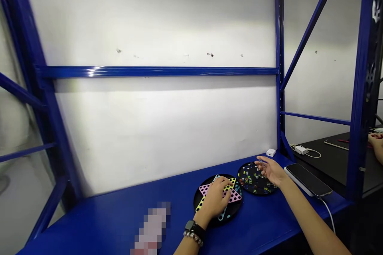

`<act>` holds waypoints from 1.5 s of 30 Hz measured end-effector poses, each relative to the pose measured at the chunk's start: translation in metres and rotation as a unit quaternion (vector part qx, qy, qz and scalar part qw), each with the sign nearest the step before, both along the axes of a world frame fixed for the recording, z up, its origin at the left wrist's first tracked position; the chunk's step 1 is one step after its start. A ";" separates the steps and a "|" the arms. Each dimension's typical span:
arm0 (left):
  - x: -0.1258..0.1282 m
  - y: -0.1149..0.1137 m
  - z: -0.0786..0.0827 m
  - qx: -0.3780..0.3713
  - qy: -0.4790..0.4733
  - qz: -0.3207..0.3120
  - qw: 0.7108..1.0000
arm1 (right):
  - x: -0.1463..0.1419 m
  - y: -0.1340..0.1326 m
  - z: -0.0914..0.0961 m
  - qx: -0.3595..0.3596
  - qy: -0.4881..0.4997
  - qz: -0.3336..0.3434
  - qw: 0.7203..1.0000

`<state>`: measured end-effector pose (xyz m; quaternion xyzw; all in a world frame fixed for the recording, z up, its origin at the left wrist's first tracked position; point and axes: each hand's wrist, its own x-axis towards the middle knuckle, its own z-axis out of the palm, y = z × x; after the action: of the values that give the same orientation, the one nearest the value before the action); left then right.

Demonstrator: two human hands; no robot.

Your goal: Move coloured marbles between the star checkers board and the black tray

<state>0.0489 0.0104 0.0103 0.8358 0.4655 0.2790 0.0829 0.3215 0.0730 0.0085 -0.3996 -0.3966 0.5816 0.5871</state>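
Observation:
A star-shaped Chinese checkers board (204, 188) in pink, yellow and light blue, dotted with holes, lies in a round black tray (197, 199). My left hand (216, 199) rests over its middle, palm down with fingers spread, and hides part of the star. Some blue-green marbles (238, 188) sit at the tray's right edge. Beside it is a second round black plate (263, 190) with many coloured glass marbles (249, 177) scattered on it. Just above this plate's right side is my right hand (271, 170), turned partly up, its curled fingers pinching a small clear marble (262, 163).
Both trays lie on a blue shelf top (119, 215) within a blue metal frame (161, 71). At right are a phone (309, 179) on a white block with a cable, and a white charger (271, 152). Another person's hand (376, 143) shows over a black table (323, 159). A blurred patch (152, 227) lies front left.

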 end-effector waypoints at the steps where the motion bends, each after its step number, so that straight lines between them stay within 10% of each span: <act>1: 0.000 0.000 -0.001 0.000 0.000 0.000 1.000 | 0.006 0.001 -0.003 -0.016 0.007 0.006 1.000; 7: -0.001 0.001 -0.003 0.006 0.000 0.006 1.000 | 0.028 -0.006 -0.023 0.016 -0.240 -0.025 0.970; 14: -0.001 0.002 -0.003 0.001 -0.004 0.001 1.000 | 0.016 -0.040 -0.031 0.130 -0.649 -0.028 0.749; 19: -0.002 0.004 -0.005 0.005 -0.010 -0.003 1.000 | 0.007 -0.046 -0.041 0.137 -0.705 -0.030 0.695; 22: -0.002 0.004 -0.004 0.001 -0.009 -0.003 1.000 | 0.011 -0.038 -0.043 0.126 -0.651 -0.025 0.748; 27: -0.002 0.002 -0.002 0.001 -0.009 0.002 1.000 | 0.031 -0.008 -0.020 0.036 -0.255 -0.020 0.966; 30: -0.002 0.001 -0.001 -0.003 -0.005 0.000 1.000 | 0.043 0.014 -0.004 -0.030 -0.050 -0.023 0.998; 33: -0.003 0.001 -0.001 -0.003 -0.008 0.000 1.000 | 0.049 0.032 -0.003 -0.028 -0.131 -0.054 0.990; 35: -0.003 0.002 -0.002 -0.003 -0.009 -0.002 1.000 | 0.049 0.040 -0.009 0.003 -0.331 -0.069 0.941; 40: -0.004 0.003 -0.004 -0.001 -0.008 -0.005 1.000 | 0.049 0.044 -0.027 0.046 -0.739 -0.079 0.667; 45: -0.004 0.002 -0.002 -0.004 -0.009 -0.005 1.000 | 0.053 0.043 -0.036 0.028 -0.778 -0.026 0.627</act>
<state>0.0453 0.0127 0.0084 0.8351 0.4617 0.2845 0.0918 0.3741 0.1163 -0.0273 -0.6970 -0.7114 0.0279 0.0858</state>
